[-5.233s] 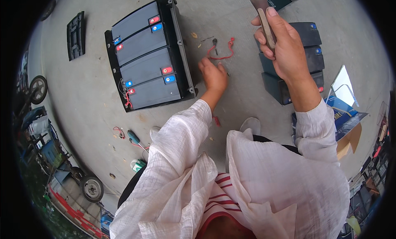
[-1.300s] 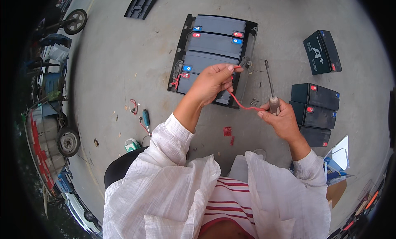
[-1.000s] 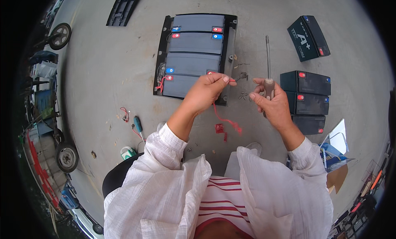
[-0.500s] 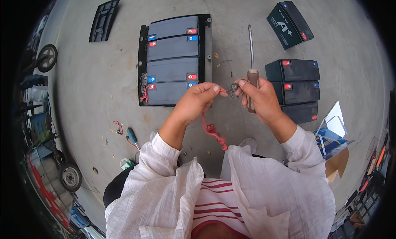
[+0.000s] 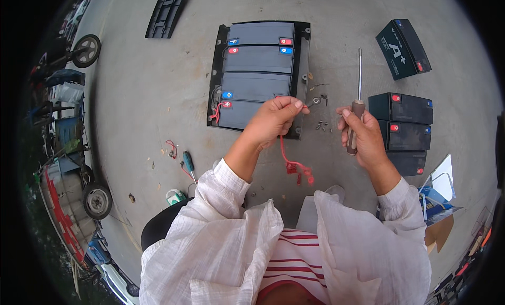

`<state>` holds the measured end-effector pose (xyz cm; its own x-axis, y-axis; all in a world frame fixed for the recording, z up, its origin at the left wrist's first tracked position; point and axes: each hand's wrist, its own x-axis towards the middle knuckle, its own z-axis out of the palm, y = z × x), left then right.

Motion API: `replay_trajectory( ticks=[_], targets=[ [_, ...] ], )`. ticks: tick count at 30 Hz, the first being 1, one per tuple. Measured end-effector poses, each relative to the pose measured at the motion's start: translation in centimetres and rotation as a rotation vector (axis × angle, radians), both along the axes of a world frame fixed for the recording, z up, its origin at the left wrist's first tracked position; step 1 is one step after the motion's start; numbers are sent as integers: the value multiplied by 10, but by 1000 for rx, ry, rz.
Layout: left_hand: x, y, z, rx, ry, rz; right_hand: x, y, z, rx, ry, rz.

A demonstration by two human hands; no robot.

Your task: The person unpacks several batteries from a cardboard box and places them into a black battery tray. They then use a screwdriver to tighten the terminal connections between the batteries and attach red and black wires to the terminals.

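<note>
Between the fingertips of my closed left hand (image 5: 274, 120), the end of a red wire (image 5: 286, 156) is pinched. The wire hangs below the hand, with red connector pieces (image 5: 301, 171) at its lower end. My right hand (image 5: 365, 139) is wrapped round a screwdriver (image 5: 358, 109); its brown handle lies in the palm and its long metal shaft points away from me. Behind my left hand, a black case (image 5: 212, 89) holds several grey batteries (image 5: 258, 60) with red and blue terminals. The fingers partly cover the nearest battery's right end.
Small screws (image 5: 322, 126) and a metal ring (image 5: 316, 101) lie on the concrete between my hands. Dark batteries (image 5: 410, 113) stand on the right, one tilted battery (image 5: 402, 50) beyond them. A teal-handled screwdriver (image 5: 188, 162) is at left, a black plastic cover (image 5: 167, 13) far left.
My hands have moved apart: the right, with the screwdriver, has drawn away to the right from the left fingertips. The left still pinches the red wire. The whole view has shifted.
</note>
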<state>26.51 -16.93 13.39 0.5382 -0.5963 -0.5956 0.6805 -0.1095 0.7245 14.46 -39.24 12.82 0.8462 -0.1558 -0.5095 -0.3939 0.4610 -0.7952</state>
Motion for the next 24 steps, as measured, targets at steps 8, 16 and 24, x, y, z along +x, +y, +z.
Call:
replay_trajectory(
  ticks=[8,16,24],
  targets=[
    [95,77,22,5,-196,338,-2,-5,-3,10,67,-33],
    [152,112,53,371,-352,203,-9,-10,-23,-72,178,36],
    [163,144,44,520,-305,-1,-10,-2,-41,-273,196,120]
  ],
)
